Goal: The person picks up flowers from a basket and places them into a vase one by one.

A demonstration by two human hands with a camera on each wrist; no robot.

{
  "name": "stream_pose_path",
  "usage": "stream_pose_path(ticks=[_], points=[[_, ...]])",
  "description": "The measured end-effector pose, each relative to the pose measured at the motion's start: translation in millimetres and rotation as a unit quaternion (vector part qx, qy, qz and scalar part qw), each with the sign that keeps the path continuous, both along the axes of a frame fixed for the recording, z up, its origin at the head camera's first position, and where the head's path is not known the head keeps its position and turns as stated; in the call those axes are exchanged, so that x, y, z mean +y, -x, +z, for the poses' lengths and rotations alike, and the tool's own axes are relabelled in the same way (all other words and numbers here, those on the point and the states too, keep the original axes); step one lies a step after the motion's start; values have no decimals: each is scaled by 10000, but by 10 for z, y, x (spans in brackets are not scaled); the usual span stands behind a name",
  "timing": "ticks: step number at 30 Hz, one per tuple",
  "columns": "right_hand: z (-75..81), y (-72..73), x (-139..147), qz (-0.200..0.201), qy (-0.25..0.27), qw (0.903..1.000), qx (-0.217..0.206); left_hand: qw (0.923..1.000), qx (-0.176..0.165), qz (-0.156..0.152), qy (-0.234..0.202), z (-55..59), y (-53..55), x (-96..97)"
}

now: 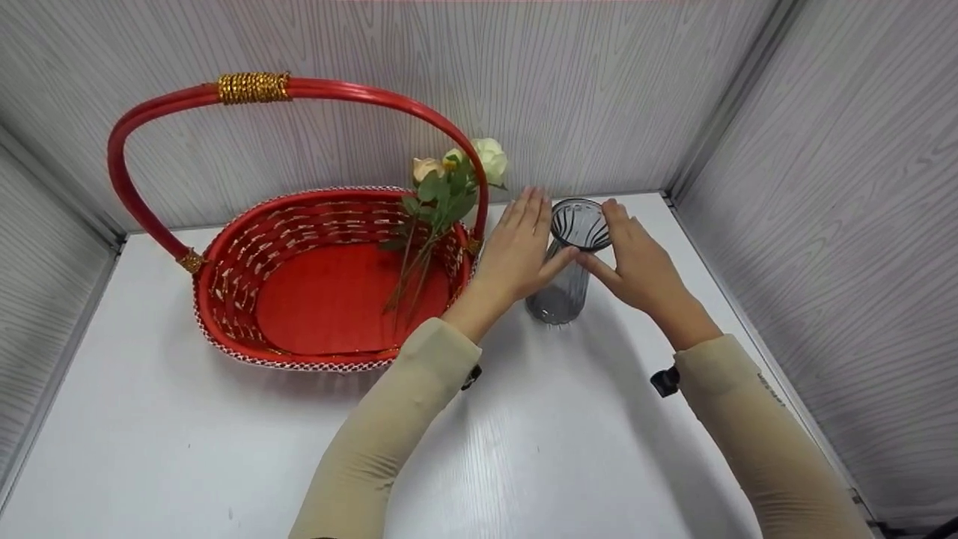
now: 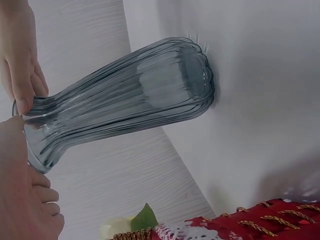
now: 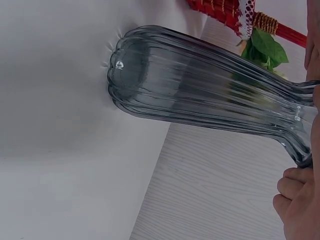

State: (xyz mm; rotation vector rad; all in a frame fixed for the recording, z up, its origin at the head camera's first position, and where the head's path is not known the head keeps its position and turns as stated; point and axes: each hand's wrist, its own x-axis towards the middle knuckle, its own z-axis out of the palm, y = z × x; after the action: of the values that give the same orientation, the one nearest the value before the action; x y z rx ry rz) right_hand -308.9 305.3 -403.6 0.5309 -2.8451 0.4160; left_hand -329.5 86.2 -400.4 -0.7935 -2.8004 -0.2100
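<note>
A tall fluted vase of grey, see-through glass stands upright on the white table, its flared mouth at the top. My left hand lies along the left of its rim with long, straight fingers. On the opposite side, my right hand has its straight fingers at the rim too. Both thumbs come together at the near edge of the mouth. Seen from the left wrist, the ribbed vase body shows clearly, with the hands only about its neck. Nothing shows inside the glass.
Left of the vase is a red woven basket with a tall arched handle. Pale roses with green leaves lean at its right end, stems inside it. Wood-grained panels wall in the table at the back and sides.
</note>
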Motion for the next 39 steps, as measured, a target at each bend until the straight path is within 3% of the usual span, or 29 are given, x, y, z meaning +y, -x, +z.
stream_pose_path(ticks=[7,16,26,33,39], points=[[3,11,-73,11,20,10000,72,10000,-23,30,-55,21,-10,-80],[1,23,-146,87,-16,9996,259,9994,235,-30,-247,11,-65,-227],[-14,1,-135,61,34,9999,158,9908,886,-569,-845,-31,-373,-624],[-39,8,-130,127,39,9997,196,9825,1332,-445,-1227,-128,-577,-1071],[-30,-6,-110,152,38,9998,152,9824,1348,-15,-1292,-235,-717,-1476]])
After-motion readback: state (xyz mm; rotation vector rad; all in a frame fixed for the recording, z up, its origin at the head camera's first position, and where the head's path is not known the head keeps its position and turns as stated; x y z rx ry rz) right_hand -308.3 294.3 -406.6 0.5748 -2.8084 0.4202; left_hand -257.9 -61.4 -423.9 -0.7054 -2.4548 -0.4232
